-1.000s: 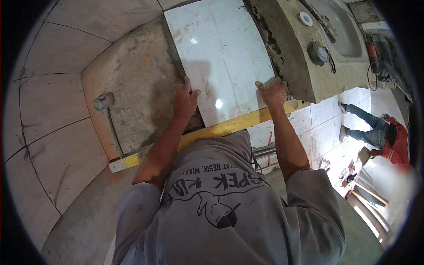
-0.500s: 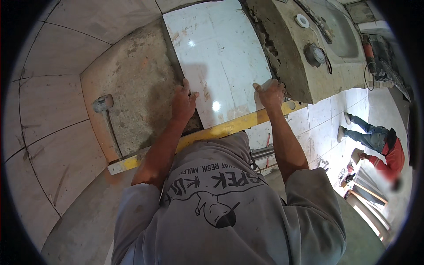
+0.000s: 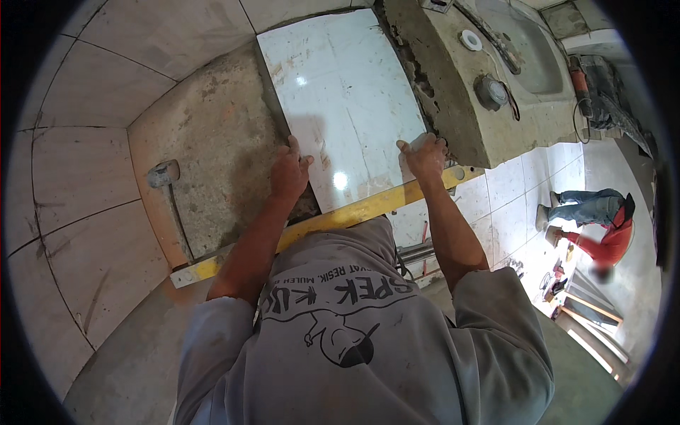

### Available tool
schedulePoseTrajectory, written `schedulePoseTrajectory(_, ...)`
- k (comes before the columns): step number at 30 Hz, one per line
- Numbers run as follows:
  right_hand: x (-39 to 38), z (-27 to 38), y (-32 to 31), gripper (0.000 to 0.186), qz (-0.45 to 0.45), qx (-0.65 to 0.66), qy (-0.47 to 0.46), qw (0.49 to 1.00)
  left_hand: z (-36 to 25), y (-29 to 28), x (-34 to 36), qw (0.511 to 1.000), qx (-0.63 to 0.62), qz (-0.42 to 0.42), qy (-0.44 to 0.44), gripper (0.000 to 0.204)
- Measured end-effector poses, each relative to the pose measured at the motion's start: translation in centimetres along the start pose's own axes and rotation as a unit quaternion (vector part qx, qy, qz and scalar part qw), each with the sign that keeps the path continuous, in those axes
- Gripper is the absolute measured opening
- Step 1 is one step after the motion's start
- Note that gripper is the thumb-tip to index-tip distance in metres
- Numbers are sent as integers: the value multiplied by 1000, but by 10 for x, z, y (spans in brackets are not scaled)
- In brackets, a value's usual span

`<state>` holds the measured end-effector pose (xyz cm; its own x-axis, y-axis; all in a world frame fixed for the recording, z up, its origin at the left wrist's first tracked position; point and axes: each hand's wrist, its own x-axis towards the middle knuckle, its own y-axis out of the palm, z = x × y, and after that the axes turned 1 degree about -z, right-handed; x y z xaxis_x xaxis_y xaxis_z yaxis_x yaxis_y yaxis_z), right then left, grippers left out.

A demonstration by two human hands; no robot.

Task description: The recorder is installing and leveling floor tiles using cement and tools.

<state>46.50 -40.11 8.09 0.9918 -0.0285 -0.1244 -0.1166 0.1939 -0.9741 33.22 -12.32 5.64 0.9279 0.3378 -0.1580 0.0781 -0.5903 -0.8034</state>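
A large glossy white tile (image 3: pixel 340 92) lies on the rough concrete ledge (image 3: pixel 205 106), streaked with dirt. My left hand (image 3: pixel 288 173) grips its left edge near the front corner, thumb on top and fingers along the side. My right hand (image 3: pixel 426 157) holds the right edge near the front corner in the same way. A long yellow level (image 3: pixel 350 207) runs across the front of the ledge, under my forearms. A mallet (image 3: pixel 164 175) rests on the bare concrete at the left.
A concrete counter (image 3: pixel 482 131) with a sink (image 3: pixel 528 53), round metal container (image 3: pixel 491 92) and white ring (image 3: pixel 471 40) stands right. An orange power tool (image 3: pixel 579 88) lies beyond. Tiled walls (image 3: pixel 78 177) border the left. A co-worker (image 3: pixel 602 244) in red bends over the tiled floor, amid tools.
My view has shifted slightly, so the scene sits a little lower. Both hands stay on the tile's edges. The co-worker has bent down further toward the floor.
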Motion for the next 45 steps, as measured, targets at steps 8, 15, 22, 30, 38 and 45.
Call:
schedulePoseTrajectory(8,-1,-1,-6,73,14,18,0,1000,2,1,2,999,29,-18,14,69)
schedulePoseTrajectory(15,-38,-31,-11,68,-46,18,-88,995,9,4,1,999,22,-32,25,69)
schedulePoseTrajectory(22,-67,-30,-45,54,-138,-90,-258,952,6,2,-4,997,28,-57,37,68)
schedulePoseTrajectory(30,-69,-50,-61,40,41,-103,-362,926,8,3,-2,994,20,-84,66,65)
schedulePoseTrajectory(38,-70,-57,-67,29,87,-163,-444,877,11,5,-3,997,28,-58,49,65)
schedulePoseTrajectory(45,-93,-58,-95,28,97,-178,-415,887,10,3,-5,994,42,-75,62,64)
